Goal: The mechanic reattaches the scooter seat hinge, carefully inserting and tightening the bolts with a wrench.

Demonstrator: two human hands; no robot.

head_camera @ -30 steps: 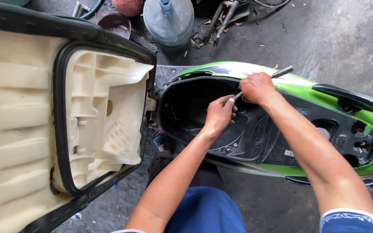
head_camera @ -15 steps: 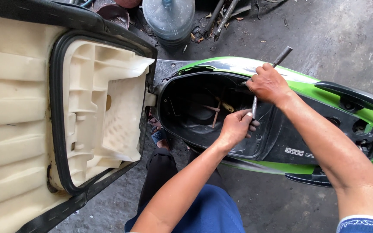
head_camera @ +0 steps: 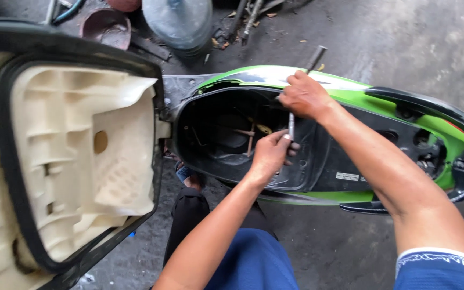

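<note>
With lid up — empty black bin (head_camera: 226, 134)

The scooter (head_camera: 344, 88) is bright green with a black tub (head_camera: 232, 134); the raised seat (head_camera: 76, 156) shows cream underneath, black-rimmed; the floor (head_camera: 404, 37) is grey.

1. Both forearms are bare down to the left hand (head_camera: 269, 156) and the right hand (head_camera: 306, 96); no gloves, rings or watch show.
2. The right upper arm ends in a short blue sleeve (head_camera: 441, 268) with a white band and a darker blue patterned trim along its hem.
3. Blue shorts (head_camera: 253, 263) cover the lap.
4. Below them, one leg is clad in black fabric (head_camera: 186, 215).
</note>
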